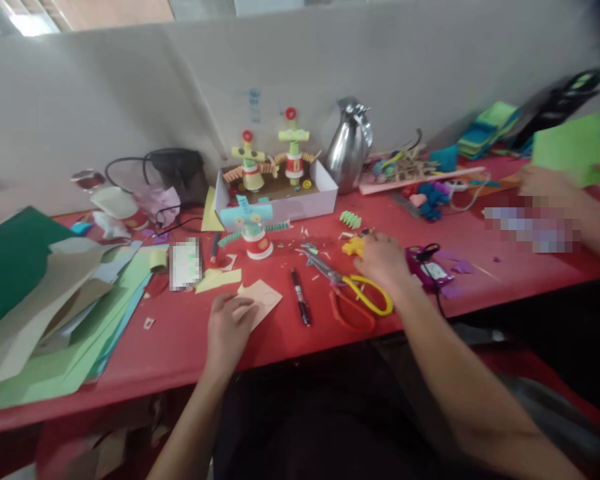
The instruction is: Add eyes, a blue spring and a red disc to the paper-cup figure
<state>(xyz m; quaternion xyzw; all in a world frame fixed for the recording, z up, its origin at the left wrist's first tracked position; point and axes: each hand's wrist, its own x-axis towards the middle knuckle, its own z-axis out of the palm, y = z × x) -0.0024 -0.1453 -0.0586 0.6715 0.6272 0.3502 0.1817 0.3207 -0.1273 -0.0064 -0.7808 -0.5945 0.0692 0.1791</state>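
My left hand (pixel 230 328) rests at the near side of the table, its fingers curled over the edge of a pale pink piece of paper (pixel 266 298) with a faint drawn outline. Farther right, my right hand (pixel 384 259) reaches over the table with its fingers closed on a small yellow object (pixel 353 247); its kind is mostly hidden. Between the hands lie a black pen (pixel 300 297) and a pair of metal cutters (pixel 337 279) with one red and one yellow handle. A paper figure (pixel 253 227) with a blue head and green folded arms stands beyond them.
Two more paper figures stand in a white box (pixel 285 205) beside a steel jug (pixel 349 143). Coloured sheets (pixel 80 320) pile up at left. A purple device (pixel 427 268) lies right of my hand. At far right, another person's hand (pixel 555 190) holds green paper (pixel 570 150).
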